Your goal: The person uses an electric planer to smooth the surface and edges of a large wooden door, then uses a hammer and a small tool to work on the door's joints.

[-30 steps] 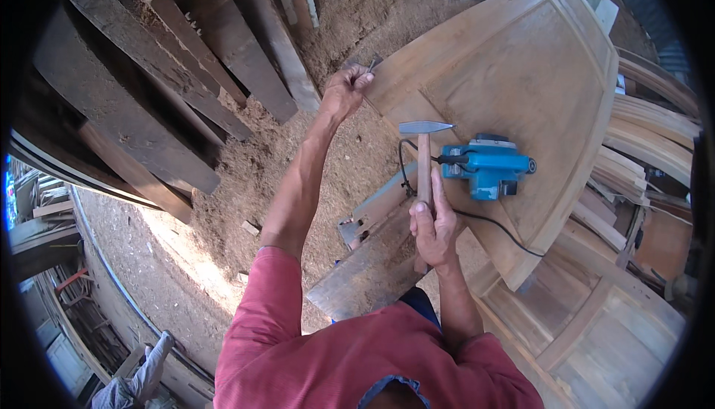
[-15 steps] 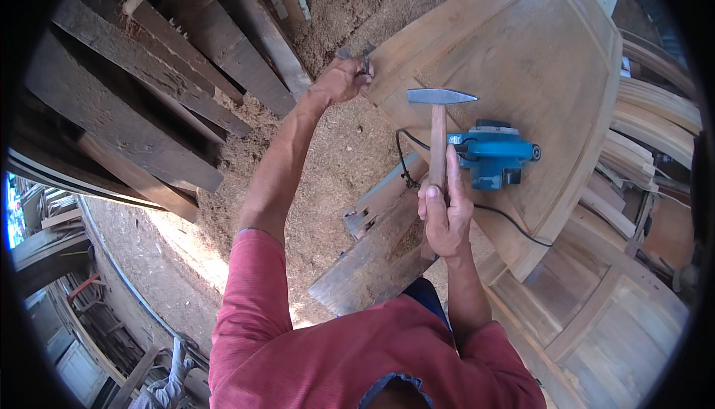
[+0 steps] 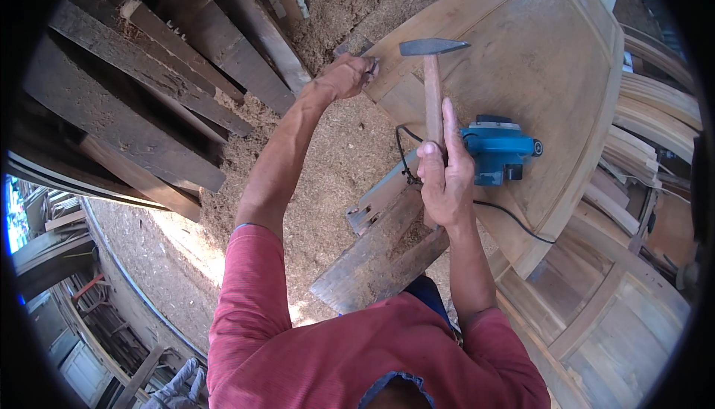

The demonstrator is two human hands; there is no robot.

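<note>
My right hand (image 3: 451,185) is closed round the wooden handle of a hammer (image 3: 433,100), its index finger stretched along the shaft. The hammer's dark metal head is raised over a large wooden door panel (image 3: 540,51) with a curved edge. My left hand (image 3: 345,78) is closed at the panel's left edge. Its fingertips are pressed together there; what they pinch is too small to make out. Right of the hammer, a blue electric hand planer (image 3: 495,148) rests on the panel, and its black cord (image 3: 514,219) trails past my right wrist.
Dark stacked planks (image 3: 141,103) lean at the left. Worn boards (image 3: 372,264) lie just in front of me, over ground strewn with sawdust (image 3: 339,156). Another panelled door (image 3: 596,319) is at the lower right, with curved timber (image 3: 659,103) beyond. Part of another person (image 3: 179,387) shows at lower left.
The hammer and my right hand have risen away from me, toward the far side of the panel. My left hand stays at the panel's edge, its wrist slightly turned.
</note>
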